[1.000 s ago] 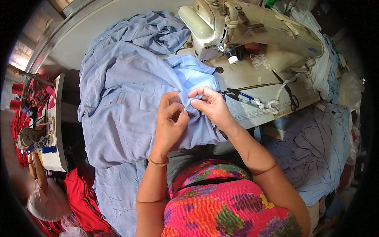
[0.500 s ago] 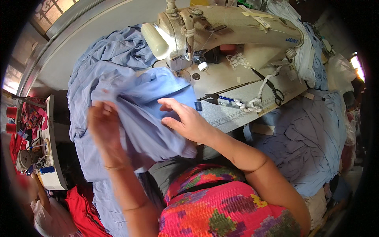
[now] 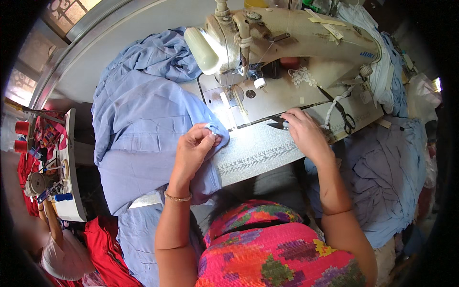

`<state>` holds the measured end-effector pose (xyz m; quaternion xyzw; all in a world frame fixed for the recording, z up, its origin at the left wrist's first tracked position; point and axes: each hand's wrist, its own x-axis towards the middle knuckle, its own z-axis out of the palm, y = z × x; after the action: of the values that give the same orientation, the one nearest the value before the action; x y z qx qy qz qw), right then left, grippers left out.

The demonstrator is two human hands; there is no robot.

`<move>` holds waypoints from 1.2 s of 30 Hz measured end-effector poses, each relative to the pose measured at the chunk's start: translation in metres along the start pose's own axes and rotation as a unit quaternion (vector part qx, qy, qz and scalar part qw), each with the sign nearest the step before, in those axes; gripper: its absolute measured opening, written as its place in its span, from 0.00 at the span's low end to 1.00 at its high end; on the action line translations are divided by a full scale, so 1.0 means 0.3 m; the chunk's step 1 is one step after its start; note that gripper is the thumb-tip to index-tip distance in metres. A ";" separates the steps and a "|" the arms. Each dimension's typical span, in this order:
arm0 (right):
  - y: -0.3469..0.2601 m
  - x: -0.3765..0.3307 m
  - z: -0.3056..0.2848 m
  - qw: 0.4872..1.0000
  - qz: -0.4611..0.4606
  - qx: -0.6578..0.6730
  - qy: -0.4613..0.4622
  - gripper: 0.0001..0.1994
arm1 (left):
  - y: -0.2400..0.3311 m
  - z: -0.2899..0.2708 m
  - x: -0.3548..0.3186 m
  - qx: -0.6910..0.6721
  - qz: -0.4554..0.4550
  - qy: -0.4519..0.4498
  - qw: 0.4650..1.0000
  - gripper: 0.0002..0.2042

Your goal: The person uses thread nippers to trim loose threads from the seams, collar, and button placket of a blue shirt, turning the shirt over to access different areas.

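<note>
Light blue cloth (image 3: 143, 124) spreads over the left part of the sewing table. My left hand (image 3: 193, 148) pinches a gathered edge of it between thumb and fingers, left of the needle area. My right hand (image 3: 306, 134) is at the table's middle, its fingers curled over the handle of the small thread snips (image 3: 276, 124). The dark blades of the snips point left and lie close to the metal bed; their handle is mostly under my fingers. Just beyond both hands stands the sewing machine (image 3: 311, 38), its needle and presser foot area uncovered.
Black-handled scissors (image 3: 348, 122) and a knotted white cord (image 3: 334, 107) lie right of my hand. Small clear buttons (image 3: 302, 76) sit under the machine arm. Blue fabric (image 3: 387, 177) is piled at right. Another person (image 3: 67, 253) works at left beside red spools (image 3: 21, 127).
My right hand has left the cloth and moved right onto the snips. My left hand has moved right and now pinches a cloth edge. The cloth has shifted left, baring the needle area.
</note>
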<state>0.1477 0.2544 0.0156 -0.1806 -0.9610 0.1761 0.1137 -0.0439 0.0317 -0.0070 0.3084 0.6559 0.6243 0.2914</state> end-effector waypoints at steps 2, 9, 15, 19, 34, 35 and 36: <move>-0.019 -0.014 -0.013 0.999 -0.034 0.021 0.005 0.17 | -0.011 0.006 -0.023 -0.036 -0.005 0.006 0.999 0.06; -0.012 0.011 -0.016 0.991 0.026 0.125 -0.028 0.11 | -0.017 0.027 -0.034 -0.042 -0.019 0.018 0.999 0.06; -0.201 0.056 0.072 0.964 -0.061 0.255 -0.035 0.12 | -0.006 0.036 -0.041 -0.018 -0.032 0.032 0.999 0.07; -0.286 0.077 0.149 0.959 -0.102 0.266 0.005 0.17 | 0.003 0.035 -0.035 -0.033 -0.050 0.041 0.997 0.08; -0.306 0.077 0.184 0.987 -0.117 0.087 0.074 0.15 | 0.003 0.034 -0.035 -0.034 -0.066 0.053 0.996 0.07; -0.305 0.075 0.188 0.987 -0.118 0.079 0.081 0.15 | 0.002 0.034 -0.035 -0.033 -0.069 0.054 0.996 0.07; -0.305 0.075 0.190 0.986 -0.120 0.072 0.087 0.14 | 0.002 0.034 -0.034 -0.033 -0.071 0.054 0.995 0.07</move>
<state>0.0832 0.1664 0.0017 -0.0701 -0.9469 0.2132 0.2302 -0.0295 0.0303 -0.0069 0.2169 0.6702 0.6390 0.3090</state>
